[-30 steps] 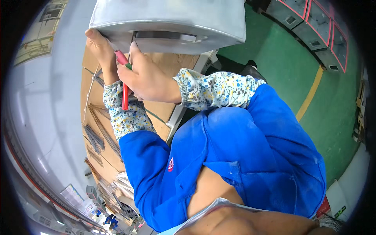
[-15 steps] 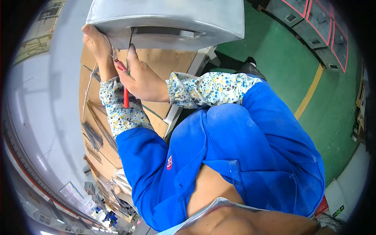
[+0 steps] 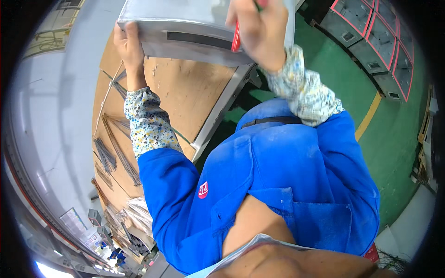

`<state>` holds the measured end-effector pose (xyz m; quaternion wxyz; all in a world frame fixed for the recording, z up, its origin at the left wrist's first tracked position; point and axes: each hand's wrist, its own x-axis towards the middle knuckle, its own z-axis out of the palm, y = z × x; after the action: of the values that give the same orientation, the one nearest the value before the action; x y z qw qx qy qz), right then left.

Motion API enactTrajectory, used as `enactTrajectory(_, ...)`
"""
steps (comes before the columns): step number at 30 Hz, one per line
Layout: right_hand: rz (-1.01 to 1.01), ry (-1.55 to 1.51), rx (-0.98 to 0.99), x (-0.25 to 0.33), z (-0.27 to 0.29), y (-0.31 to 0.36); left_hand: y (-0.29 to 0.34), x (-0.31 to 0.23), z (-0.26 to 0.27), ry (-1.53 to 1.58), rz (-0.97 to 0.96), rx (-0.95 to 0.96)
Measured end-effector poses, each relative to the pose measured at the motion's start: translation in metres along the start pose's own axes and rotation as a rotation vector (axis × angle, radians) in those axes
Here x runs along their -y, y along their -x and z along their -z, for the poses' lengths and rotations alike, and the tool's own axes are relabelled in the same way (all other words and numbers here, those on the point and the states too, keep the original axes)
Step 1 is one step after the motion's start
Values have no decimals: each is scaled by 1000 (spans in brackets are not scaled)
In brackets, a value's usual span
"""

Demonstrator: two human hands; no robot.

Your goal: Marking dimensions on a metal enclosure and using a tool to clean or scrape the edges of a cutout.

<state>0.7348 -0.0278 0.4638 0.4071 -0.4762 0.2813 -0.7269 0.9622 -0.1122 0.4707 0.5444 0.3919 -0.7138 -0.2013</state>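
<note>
Your right hand (image 3: 263,37) is blurred and hides part of the red tool (image 3: 236,38); the top edge cuts off the grey metal box (image 3: 185,11)

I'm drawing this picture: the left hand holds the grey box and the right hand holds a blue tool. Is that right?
Not blue: the head view shows a red tool. The left hand does hold the grey box, and the right hand holds the tool.

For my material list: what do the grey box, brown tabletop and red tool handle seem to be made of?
Grey box: probably sheet metal, dull silvery, with crisp edges and soft sheen. Brown tabletop: likely plywood or similar board, matte, wood-toned. Red tool handle: perhaps glossy plastic by its even colour; blur leaves this open.
</note>
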Motion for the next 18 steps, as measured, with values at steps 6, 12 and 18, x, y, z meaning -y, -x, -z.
enactTrajectory(6,1,-44,-42,-40,6,-33,9,-2,2,-320,-200,163)
enactTrajectory(12,-30,-70,-38,-45,12,-34,21,10,0,-564,-318,114)
enactTrajectory(18,-71,-87,-47,-40,-2,-37,23,20,14,-673,-436,79)
